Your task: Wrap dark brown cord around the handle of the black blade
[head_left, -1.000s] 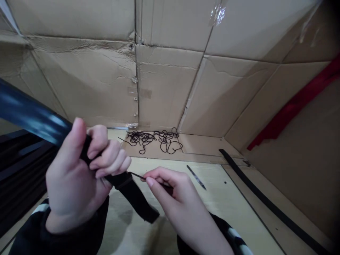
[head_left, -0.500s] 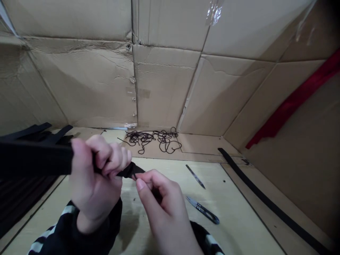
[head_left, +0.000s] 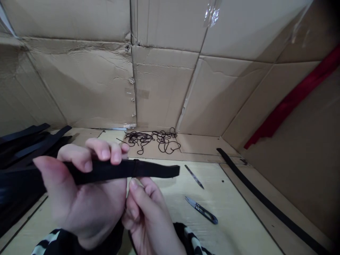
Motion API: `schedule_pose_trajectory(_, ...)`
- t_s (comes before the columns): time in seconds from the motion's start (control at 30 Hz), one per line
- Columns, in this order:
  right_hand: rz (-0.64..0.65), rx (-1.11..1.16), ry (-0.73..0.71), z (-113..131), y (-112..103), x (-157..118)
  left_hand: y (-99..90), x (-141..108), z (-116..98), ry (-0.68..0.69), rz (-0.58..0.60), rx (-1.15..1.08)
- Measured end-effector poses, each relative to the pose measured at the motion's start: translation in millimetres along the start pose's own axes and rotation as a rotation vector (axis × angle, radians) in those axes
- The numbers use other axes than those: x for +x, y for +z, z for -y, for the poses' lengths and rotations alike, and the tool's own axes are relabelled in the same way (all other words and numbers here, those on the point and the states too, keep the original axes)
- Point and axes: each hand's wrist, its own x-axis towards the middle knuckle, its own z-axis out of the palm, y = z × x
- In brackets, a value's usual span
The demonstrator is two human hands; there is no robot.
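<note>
Strap [head_left: 156, 169], black, lying across the palm of the left hand [head_left: 89, 193], which curls loosely over it above the counter [head_left: 233, 209]. Thin cord [head_left: 135, 168] encircles the strap near its end; at the lower edge the right hand [head_left: 148, 207] pinches that cord (mostly hidden there) between thumb and forefinger. Nearby lie snips [head_left: 202, 209] and a pointed blade [head_left: 194, 176].

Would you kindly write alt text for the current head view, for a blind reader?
A person's left hand holds a black strap while the right hand pinches a thin cord wrapped across it. Snips and a pointed tool lie to the right, with tangled string near a cardboard wall.
</note>
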Motion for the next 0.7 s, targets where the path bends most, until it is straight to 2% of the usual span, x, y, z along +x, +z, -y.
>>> schedule_pose_trajectory(0.07, -0.067, -0.072, -0.168, 5.0, -3.0, 1.0, 1.3, 4.2, 6.2, 0.070, 0.040, -0.029)
schedule_pose_trajectory(0.1, -0.101, -0.145, -0.279, 8.7, -4.8, 1.0, 1.7, 5.9, 9.6, 0.062, 0.049, -0.039)
schedule_pose_trajectory(0.13, -0.133, -0.238, -0.402, 13.3, -6.6, 0.7, 1.9, 7.2, 12.7, 0.009, 0.056, -0.038)
schedule_pose_trajectory(0.2, -0.189, -0.441, -0.637, 24.3, -9.6, -1.3, 2.1, 8.0, 17.5, -0.197, 0.080, -0.015)
schedule_pose_trajectory(0.3, -0.249, -0.644, -0.867, 40.6, -11.7, -4.7, 2.3, 6.2, 20.4, -0.462, 0.138, -0.034)
schedule_pose_trajectory(0.37, -0.256, -0.723, -0.920, 48.5, -13.0, -4.7, 2.7, 4.4, 20.0, -0.563, 0.126, -0.063)
schedule_pose_trajectory(0.5, -0.268, -0.779, -0.926, 59.0, -19.7, 1.5, 6.0, 2.1, 16.3, -0.654, -0.008, -0.057)
schedule_pose_trajectory(0.63, -0.098, -0.800, -0.882, 68.2, -24.3, 2.8, 12.9, 1.4, 11.4, -0.738, -0.113, -0.059)
schedule_pose_trajectory(0.7, -0.043, -0.805, -0.897, 71.2, -23.4, -0.2, 14.7, 1.5, 9.7, -0.770, -0.116, -0.090)
